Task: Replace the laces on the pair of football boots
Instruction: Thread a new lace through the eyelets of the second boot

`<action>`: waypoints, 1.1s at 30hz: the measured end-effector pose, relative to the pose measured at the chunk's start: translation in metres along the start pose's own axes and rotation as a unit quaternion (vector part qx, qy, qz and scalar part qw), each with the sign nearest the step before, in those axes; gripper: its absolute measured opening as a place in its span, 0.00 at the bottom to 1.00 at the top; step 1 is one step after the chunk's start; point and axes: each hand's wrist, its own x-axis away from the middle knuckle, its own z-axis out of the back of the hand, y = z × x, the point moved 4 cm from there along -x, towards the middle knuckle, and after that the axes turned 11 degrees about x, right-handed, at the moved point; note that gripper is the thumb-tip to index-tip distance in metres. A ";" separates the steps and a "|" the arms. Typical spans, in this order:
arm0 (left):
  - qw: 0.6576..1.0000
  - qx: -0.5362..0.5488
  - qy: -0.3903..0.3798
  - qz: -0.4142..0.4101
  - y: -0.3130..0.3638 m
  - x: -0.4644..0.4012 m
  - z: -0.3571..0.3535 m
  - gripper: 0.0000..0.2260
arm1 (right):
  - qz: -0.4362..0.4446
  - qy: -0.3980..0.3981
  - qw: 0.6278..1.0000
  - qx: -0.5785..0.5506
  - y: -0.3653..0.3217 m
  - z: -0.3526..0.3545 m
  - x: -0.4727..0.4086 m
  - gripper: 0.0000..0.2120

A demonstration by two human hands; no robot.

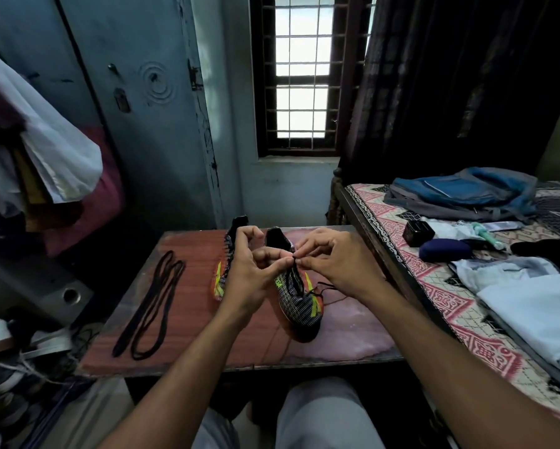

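Two hands' grips (293,261) pinching boot lace (294,270); spare laces (152,303) left on table (353,335).

Knitted-looking cloth boot (299,301), matt cord laces (149,303), glossy wood-grain table (188,322).

Two football boots on table (181,306), both dark w/ fine pale stripes, neon yellow marks, orange-red sole edge.

Right boot (299,303): upright, toe toward viewer, collar away. Black lace (296,273) part-threaded, pulled up above tongue, loose end trailing on table to boot's right.

Left boot (222,273): just beside the other, to its left, tilted on its side, partly hidden; lacing can't be judged.

Spare laces (152,303): dark, thin, lying in long loose loops on table, well left of boots, touching neither.
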 end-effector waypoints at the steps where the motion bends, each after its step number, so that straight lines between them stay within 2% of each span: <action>1: 1.000 0.005 -0.002 0.000 -0.001 -0.001 0.000 0.25 | -0.002 -0.005 1.000 0.006 0.000 -0.001 -0.001 0.06; 4: 1.000 0.002 -0.016 0.006 -0.003 -0.002 0.001 0.23 | -0.022 -0.025 0.999 -0.010 0.002 -0.004 0.000 0.06; 7: 1.000 0.002 -0.027 0.013 -0.005 -0.004 0.003 0.22 | -0.024 -0.041 0.999 -0.016 0.002 -0.004 -0.001 0.09; 10: 1.000 0.006 -0.022 0.016 -0.012 -0.003 0.006 0.20 | -0.010 -0.057 0.996 0.072 0.000 -0.003 -0.003 0.13; 12: 0.997 -0.057 -0.028 0.032 -0.034 0.002 0.005 0.20 | 0.005 -0.045 0.994 0.098 -0.003 -0.001 -0.007 0.13; 13: 0.989 -0.134 -0.055 0.041 -0.052 0.005 0.004 0.21 | 0.011 -0.032 0.995 0.093 -0.004 0.002 -0.010 0.13; 15: 0.942 -0.311 -0.114 0.041 -0.090 0.010 0.000 0.28 | 0.021 0.004 0.996 0.085 -0.006 0.010 -0.021 0.13; 17: 0.907 -0.402 -0.119 0.030 -0.113 0.003 0.000 0.33 | 0.040 0.032 0.994 0.092 -0.011 0.020 -0.031 0.11; 20: 0.890 -0.438 -0.121 0.037 -0.116 -0.024 0.000 0.31 | 0.073 0.068 0.990 0.098 -0.024 0.038 -0.038 0.11; 24: 0.863 -0.478 -0.155 0.059 -0.113 -0.048 0.004 0.27 | 0.088 0.175 0.981 0.011 -0.057 0.086 -0.054 0.13; 28: 0.818 -0.532 -0.195 0.103 -0.092 -0.056 -0.005 0.32 | 0.109 0.197 0.973 -0.040 -0.083 0.108 -0.066 0.10; 29: 0.832 -0.500 -0.213 0.106 -0.078 -0.060 -0.012 0.33 | 0.108 0.193 0.975 -0.036 -0.084 0.107 -0.066 0.09; 30: 0.871 -0.422 -0.233 0.091 -0.058 -0.063 -0.022 0.33 | 0.108 0.187 0.976 -0.028 -0.084 0.106 -0.066 0.08; 32: 0.945 -0.191 -0.258 0.063 -0.004 -0.064 -0.043 0.31 | 0.107 0.181 0.978 -0.013 -0.080 0.103 -0.064 0.06; 33: 0.962 -0.085 -0.254 0.050 0.023 -0.063 -0.053 0.30 | 0.107 0.178 0.978 -0.006 -0.079 0.101 -0.063 0.06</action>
